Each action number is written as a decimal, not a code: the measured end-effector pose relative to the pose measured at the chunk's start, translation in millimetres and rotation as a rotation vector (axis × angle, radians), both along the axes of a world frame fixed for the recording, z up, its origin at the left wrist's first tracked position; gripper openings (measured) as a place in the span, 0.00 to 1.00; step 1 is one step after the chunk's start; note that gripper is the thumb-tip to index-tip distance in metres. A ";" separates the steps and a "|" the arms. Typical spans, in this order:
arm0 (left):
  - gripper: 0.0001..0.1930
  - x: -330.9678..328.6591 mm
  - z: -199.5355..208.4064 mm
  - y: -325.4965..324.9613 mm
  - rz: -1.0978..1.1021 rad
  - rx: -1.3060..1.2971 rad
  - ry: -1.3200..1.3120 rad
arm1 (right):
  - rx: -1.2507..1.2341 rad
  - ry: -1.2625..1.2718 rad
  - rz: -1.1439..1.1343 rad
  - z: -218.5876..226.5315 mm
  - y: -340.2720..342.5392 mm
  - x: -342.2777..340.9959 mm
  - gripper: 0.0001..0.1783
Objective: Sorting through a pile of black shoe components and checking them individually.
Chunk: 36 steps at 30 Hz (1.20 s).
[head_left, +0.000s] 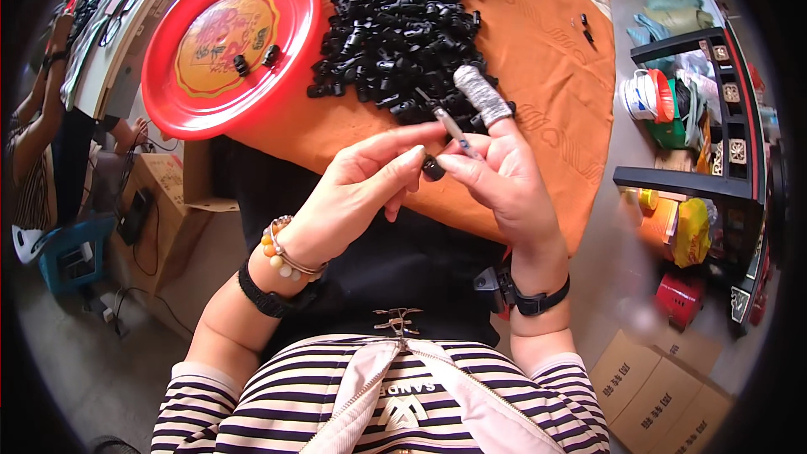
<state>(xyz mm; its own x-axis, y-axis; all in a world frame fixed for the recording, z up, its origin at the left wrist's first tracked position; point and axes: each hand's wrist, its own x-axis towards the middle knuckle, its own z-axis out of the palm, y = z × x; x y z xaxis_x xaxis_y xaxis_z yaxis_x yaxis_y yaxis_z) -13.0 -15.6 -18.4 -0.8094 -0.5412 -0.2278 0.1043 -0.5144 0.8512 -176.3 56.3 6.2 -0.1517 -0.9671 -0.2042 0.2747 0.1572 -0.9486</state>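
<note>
And the left hand (366, 185) pinches a small black part (433, 169), the right hand (510, 181) grips a slim tool (450, 124)

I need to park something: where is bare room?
Bare orange cloth lies between the right hand and the cloth's right edge; the red tray is free left of its two black pieces. Crowded: the heap of black parts.
</note>
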 end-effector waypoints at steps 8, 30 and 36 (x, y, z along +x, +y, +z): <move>0.06 13.1 -3.5 -9.0 0.081 0.317 0.059 | -0.007 0.007 0.022 -8.0 -1.6 9.3 0.32; 0.07 18.6 -0.3 -13.6 0.085 0.612 0.199 | -0.215 0.218 0.007 -18.3 1.7 33.8 0.21; 0.07 21.2 -6.4 -12.1 0.134 0.616 0.204 | -0.210 0.352 -0.027 -17.5 6.4 33.9 0.22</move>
<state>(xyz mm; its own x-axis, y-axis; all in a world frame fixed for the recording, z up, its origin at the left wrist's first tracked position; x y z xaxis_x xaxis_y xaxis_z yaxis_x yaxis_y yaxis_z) 8.2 -27.7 -24.9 -0.8036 -0.4603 -0.3774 0.3294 -0.8720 0.3622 -142.4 62.7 -11.3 -0.2025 -0.9770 0.0664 -0.0707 -0.0531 -0.9961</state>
